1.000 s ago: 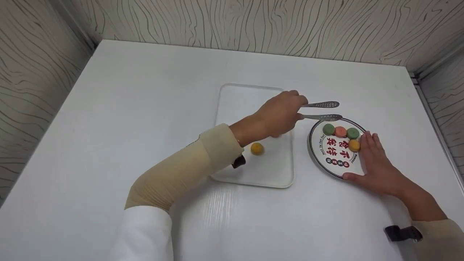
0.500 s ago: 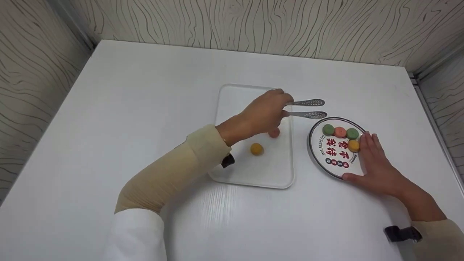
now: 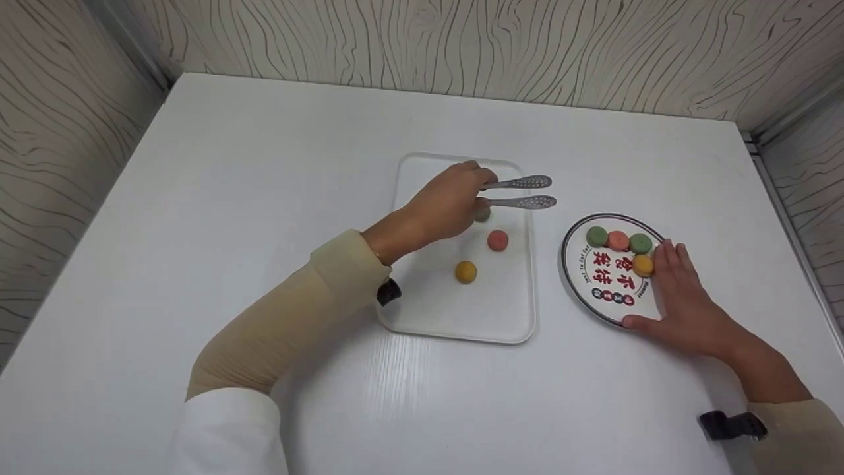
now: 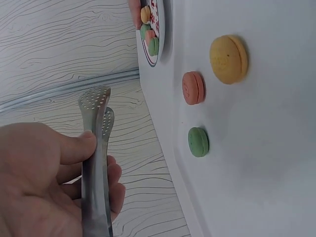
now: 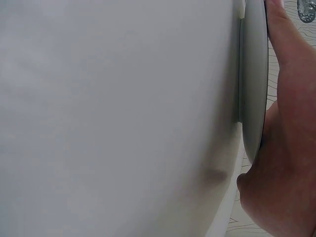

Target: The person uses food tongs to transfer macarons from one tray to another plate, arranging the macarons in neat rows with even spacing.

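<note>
My left hand (image 3: pixel 440 206) grips metal tongs (image 3: pixel 524 202) over the white tray (image 3: pixel 494 323). The tongs' perforated tips stand apart with nothing between them. On the tray lie a yellow macaron (image 3: pixel 465 272), a pink macaron (image 3: pixel 498 240) and a green macaron (image 4: pixel 198 142), the last partly hidden by my left hand in the head view. My right hand (image 3: pixel 689 313) rests along the right rim of a round plate (image 3: pixel 649 307), fingers straight and thumb at its near edge. Along the plate's far side sit two green macarons (image 3: pixel 597 236), a pink one (image 3: pixel 618 240) and a yellow one (image 3: pixel 643 265).
The tray and plate stand side by side on a white table (image 3: pixel 264 165), a gap of tabletop between them. Wood-patterned panels (image 3: pixel 461 46) rise behind the table and at both sides. Red characters are printed on the plate.
My left hand has moved left with the tongs, from beside the plate to over the tray, uncovering the pink macaron and part of the green one. My right hand and the plate stayed put.
</note>
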Motion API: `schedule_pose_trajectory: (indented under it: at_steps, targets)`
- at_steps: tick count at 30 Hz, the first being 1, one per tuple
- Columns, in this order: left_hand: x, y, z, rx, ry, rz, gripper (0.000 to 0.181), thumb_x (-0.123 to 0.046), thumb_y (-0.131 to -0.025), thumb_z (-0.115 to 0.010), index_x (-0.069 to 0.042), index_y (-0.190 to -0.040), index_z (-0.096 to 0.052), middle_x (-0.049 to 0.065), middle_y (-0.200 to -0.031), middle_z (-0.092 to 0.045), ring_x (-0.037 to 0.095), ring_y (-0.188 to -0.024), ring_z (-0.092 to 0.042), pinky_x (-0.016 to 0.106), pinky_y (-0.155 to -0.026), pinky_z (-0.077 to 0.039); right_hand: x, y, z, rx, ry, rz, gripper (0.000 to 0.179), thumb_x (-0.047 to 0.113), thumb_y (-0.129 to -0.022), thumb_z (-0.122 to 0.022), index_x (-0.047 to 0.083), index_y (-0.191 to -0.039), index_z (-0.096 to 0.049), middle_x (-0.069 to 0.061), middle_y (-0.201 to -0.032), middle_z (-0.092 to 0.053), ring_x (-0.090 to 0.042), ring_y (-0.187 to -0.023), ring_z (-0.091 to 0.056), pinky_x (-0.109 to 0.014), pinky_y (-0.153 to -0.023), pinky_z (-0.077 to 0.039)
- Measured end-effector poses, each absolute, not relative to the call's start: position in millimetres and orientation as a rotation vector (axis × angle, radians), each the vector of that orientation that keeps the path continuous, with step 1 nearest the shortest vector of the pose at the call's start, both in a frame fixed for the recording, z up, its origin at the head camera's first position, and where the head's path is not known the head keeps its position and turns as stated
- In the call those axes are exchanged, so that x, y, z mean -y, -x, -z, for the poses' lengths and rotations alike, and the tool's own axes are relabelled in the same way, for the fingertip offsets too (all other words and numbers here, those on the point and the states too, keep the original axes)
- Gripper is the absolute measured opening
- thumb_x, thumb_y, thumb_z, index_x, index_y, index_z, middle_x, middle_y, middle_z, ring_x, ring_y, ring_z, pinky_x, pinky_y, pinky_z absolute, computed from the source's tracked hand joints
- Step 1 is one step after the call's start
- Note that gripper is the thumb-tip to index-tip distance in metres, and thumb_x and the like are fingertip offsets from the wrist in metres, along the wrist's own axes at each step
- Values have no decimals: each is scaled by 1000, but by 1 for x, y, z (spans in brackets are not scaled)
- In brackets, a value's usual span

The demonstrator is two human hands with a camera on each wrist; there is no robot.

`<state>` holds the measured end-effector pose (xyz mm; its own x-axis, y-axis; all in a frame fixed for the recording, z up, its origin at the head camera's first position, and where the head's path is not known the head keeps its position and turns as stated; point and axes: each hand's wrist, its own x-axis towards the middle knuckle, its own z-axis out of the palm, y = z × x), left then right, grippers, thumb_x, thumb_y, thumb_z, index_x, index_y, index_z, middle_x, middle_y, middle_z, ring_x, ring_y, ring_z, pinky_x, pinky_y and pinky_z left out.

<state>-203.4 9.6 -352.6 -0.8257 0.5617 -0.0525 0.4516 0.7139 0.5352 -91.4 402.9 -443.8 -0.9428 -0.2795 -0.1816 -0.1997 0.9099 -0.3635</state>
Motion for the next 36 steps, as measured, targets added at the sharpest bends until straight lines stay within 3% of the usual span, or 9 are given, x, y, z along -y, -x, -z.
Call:
schedule_pose_trajectory:
  at_steps: [6, 16, 31, 36]
  targets:
    - [3, 204, 357, -2715, -786, -781, 38, -7, -99, -67, -5, -137, -61, 9, -125, -65, 18, -112, -59, 26, -100, -49, -404, 91, 445, -2837, 352, 511, 127, 53, -86, -76, -7, -157, 10, -29, -165, 15, -38, -151, 25, -61, -120, 1]
    - [26, 201, 364, -2713, -795, -818, 36, -6, -99, -66, -2, -135, -61, 12, -126, -65, 22, -116, -60, 29, -100, -49, -404, 92, 445, -2833, 365, 512, 126, 52, -87, -75, -9, -156, 10, -31, -164, 15, -40, -150, 25, -53, -122, 8]
    - [62, 190, 372, -2663, -816, -853, 36, -4, -99, -65, -1, -135, -61, 15, -125, -64, 22, -109, -60, 32, -96, -51, -403, 94, 444, -2826, 337, 505, 127, 54, -86, -75, -9, -157, 10, -30, -164, 15, -40, -150, 25, -66, -119, -2]
    - [72, 188, 376, -2601, -892, -885, 36, -3, -99, -66, 1, -134, -61, 17, -124, -64, 26, -111, -61, 36, -97, -51, -403, 93, 445, -2835, 352, 512, 126, 53, -86, -75, -9, -157, 10, -30, -164, 15, -40, -151, 24, -61, -121, 2]
